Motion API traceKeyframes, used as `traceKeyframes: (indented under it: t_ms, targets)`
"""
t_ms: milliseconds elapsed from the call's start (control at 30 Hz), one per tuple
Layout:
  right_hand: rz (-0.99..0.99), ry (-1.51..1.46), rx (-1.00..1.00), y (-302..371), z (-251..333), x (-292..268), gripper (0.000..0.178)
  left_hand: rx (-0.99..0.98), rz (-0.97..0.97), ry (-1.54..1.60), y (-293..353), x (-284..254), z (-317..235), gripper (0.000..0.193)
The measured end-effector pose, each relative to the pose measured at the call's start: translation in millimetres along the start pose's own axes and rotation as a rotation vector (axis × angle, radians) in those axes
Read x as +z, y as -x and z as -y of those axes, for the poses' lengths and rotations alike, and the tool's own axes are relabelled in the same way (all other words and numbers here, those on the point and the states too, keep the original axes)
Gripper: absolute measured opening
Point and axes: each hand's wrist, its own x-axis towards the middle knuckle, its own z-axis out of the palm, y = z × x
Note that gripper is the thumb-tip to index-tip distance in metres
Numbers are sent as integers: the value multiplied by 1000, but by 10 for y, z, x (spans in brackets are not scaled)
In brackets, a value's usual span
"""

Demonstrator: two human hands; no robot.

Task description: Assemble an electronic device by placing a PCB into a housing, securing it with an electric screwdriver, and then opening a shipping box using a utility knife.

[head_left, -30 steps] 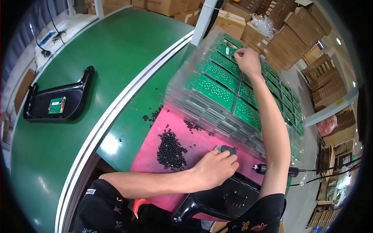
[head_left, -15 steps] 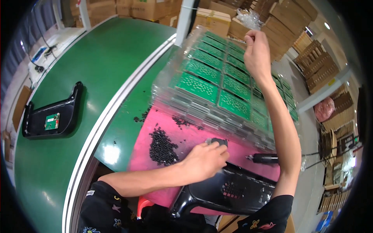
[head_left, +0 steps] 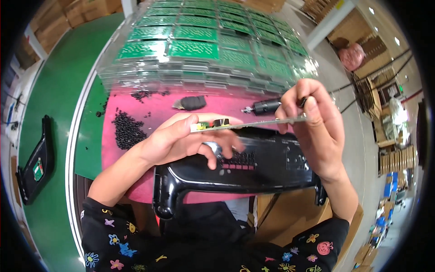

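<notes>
A thin circuit board is held nearly edge-on above a black plastic housing; a yellow part and a round black part stand on its upper face. My left hand pinches its left end between thumb and fingers, the other fingers curled beneath. At the right end, my right hand grips it, with a small black part showing by the thumb and forefinger. Something shiny shows at my left fingers, too unclear to name. The housing lies on a pink mat, with a grid of openings in its middle.
Stacked clear trays of green boards stand at the far side. Small black pieces lie heaped on the mat's left. Behind my hands lie a dark wrapped tool and an electric screwdriver. Another black housing rests on the green surface at left.
My right hand has come down from over the trays. My left hand has left the dark wrapped tool. Both now hold a circuit board, and the view has turned.
</notes>
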Motion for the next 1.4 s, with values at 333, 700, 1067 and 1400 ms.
traceKeyframes:
  t_ms: [333,700,1067,1400]
  targets:
    - [-158,92,191,801,-404,-120,18,-95,-32,-232,75,1,171,67]
    - [-120,275,127,1088,-636,-85,11,-179,48,-659,28,95,126,71]
    - [8,202,421,976,-573,-217,72,-18,-165,-1023,3,186,140,61]
    - [67,481,372,1063,-693,-209,91,-15,-33,-1210,18,125,165,67]
